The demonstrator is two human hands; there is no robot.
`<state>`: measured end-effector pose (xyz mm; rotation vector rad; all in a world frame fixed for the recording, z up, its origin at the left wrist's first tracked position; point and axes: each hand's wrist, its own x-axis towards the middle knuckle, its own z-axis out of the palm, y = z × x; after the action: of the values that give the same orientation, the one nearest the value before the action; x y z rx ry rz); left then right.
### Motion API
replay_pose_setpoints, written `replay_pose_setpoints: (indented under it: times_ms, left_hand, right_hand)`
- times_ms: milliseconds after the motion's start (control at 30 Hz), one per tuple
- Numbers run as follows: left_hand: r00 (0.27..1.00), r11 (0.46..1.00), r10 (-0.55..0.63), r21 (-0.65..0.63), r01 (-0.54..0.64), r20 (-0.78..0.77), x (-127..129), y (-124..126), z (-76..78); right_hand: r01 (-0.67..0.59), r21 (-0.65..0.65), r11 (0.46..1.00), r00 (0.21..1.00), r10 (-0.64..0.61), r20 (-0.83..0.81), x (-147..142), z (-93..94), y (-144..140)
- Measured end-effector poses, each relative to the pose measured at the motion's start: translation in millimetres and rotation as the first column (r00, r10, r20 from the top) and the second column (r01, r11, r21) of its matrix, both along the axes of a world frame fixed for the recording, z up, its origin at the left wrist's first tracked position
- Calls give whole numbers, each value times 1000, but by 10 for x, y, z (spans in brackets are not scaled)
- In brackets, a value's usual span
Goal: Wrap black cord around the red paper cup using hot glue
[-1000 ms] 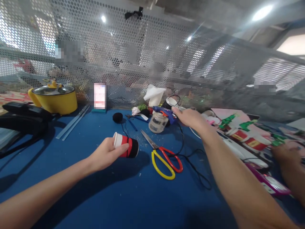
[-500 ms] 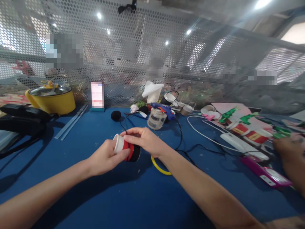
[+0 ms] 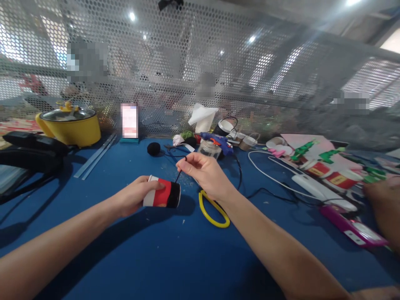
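Note:
My left hand [image 3: 137, 195] grips a paper cup [image 3: 161, 195] that lies on its side in the air above the blue table. The cup is white at one end, red in the middle and wrapped in black yarn at the other end. Pinched between the thumb and fingers of my right hand [image 3: 203, 171] is a strand of black yarn [image 3: 178, 176], drawn taut up from the cup. The strand runs back toward a black yarn ball [image 3: 153, 148] on the table. Yellow-handled scissors [image 3: 215, 214] lie under my right wrist, their blades hidden.
A blue glue gun [image 3: 217, 141] rests on a clear jar [image 3: 208, 149] behind my right hand. A yellow pot [image 3: 70, 127] and glue sticks [image 3: 93, 158] are at left, near a phone [image 3: 129, 121]. On the right are a power strip [image 3: 321, 191], a purple device [image 3: 353, 227] and another person's hand [image 3: 381, 200].
My right hand has moved off the cup, up and to the right, pulling the yarn strand out. My left hand has turned the cup to lie more level.

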<state>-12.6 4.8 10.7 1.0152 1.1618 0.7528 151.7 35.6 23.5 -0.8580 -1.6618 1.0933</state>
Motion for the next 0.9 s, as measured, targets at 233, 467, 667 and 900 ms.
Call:
replay_pose_setpoints:
  times_ms: [233, 467, 667, 900]
  left_hand:
    - [999, 1000, 22, -8, -23, -30, 26, -27, -24]
    - [999, 999, -45, 24, 46, -25, 76, -95, 20]
    - [997, 995, -63, 80, 66, -36, 73, -143, 49]
    - [992, 982, -56, 172, 75, -112, 52, -177, 53]
  right_hand:
    - [69, 122, 990, 984, -87, 153, 20, -14, 39]
    - [61, 134, 989, 965, -92, 245, 30, -102, 110]
    - [43, 89, 995, 959, -66, 276, 20, -130, 114]
    - [24, 68, 997, 945, -44, 323, 6, -170, 130]
